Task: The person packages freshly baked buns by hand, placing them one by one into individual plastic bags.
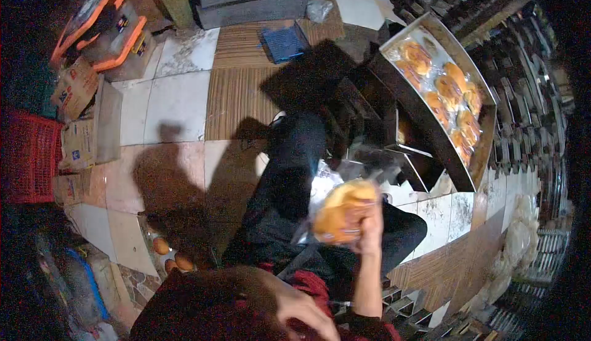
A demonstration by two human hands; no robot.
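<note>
Bare hands: 2 (left hand [301, 311], right hand [370, 230]). Golden-brown rounded bread [341, 208], held: 1, blurred. Long dark-sided open tray [431, 136], far right: 1; golden-brown glossy buns [448, 89] inside: at least 7, overlapping. Red lattice plastic crate [31, 159], left: 1. Brown rounded objects [161, 245], near left: 3.

The right fingers [370, 216] hold a golden bun [337, 213]; beyond them, to the right, a tray [420, 119] carries more buns [449, 91].

Bread [345, 208] in right hand [369, 230], buns [449, 89] in tray [484, 141] at right, crate [29, 162] left
</note>
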